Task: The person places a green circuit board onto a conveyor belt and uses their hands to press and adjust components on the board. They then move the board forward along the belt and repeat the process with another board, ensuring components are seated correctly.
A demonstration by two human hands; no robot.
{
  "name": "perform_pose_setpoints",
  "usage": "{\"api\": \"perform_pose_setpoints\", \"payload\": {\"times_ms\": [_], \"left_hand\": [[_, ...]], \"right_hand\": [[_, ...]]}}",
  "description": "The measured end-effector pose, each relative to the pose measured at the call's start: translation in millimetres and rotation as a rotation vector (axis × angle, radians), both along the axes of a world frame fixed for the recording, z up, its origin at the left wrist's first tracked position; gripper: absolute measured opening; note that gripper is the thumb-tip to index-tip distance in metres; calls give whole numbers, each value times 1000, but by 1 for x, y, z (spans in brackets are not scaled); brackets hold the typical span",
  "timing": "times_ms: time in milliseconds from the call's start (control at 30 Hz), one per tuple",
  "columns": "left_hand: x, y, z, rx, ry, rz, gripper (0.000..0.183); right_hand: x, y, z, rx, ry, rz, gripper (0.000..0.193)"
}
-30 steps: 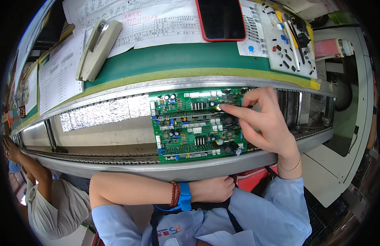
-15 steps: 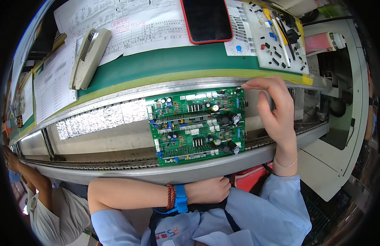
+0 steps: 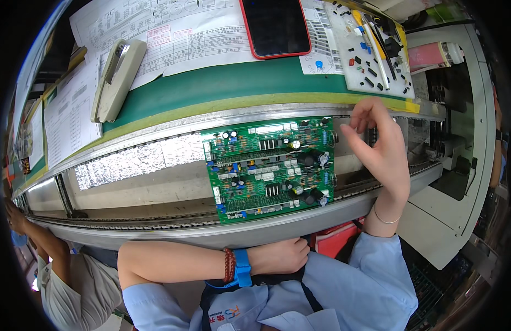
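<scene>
A green circuit board [image 3: 269,171] crowded with capacitors, white connectors and black heat sinks lies across the two rails of the conveyor. Off its right edge my right hand [image 3: 377,135] hovers with nothing in it, thumb and bent fingers apart, not touching the board. My left hand [image 3: 286,256] rests in front of my body, below the near rail, its fingers curled into a loose fist. A blue wrist strap [image 3: 243,267] and a beaded bracelet [image 3: 229,265] are on that wrist.
Beyond the far rail [image 3: 184,118], a green worktop [image 3: 211,85] holds papers, a stapler-like beige tool [image 3: 119,80], a red-edged phone [image 3: 276,27] and a white foam pad [image 3: 366,60] with small components. A pink bottle [image 3: 432,55] lies right. Another person's arm [image 3: 43,234] shows at left.
The circuit board has shifted slightly to the right along the rails. My right hand has come away from the board's far right corner, moving right. My left hand has stayed still.
</scene>
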State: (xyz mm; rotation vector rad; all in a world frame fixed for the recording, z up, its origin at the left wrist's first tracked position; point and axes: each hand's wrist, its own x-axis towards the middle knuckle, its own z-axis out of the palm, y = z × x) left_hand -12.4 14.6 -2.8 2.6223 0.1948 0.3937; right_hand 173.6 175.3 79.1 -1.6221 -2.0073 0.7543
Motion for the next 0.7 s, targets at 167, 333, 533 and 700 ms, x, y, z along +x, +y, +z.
{"api": "perform_pose_setpoints", "payload": {"times_ms": [167,333,533,700], "left_hand": [[0,-1,-1,3,-7,3,10],[1,-1,-2,-5,-2,-3,11],[2,-6,-5,-12,-21,31,12],[2,-6,-7,9,-62,67,12]], "right_hand": [[6,1,-1,-79,-69,90,24],[8,0,0,-115,8,-13,20],[8,-1,-3,-209,-56,0,16],[5,-3,-7,-208,-71,8,15]]}}
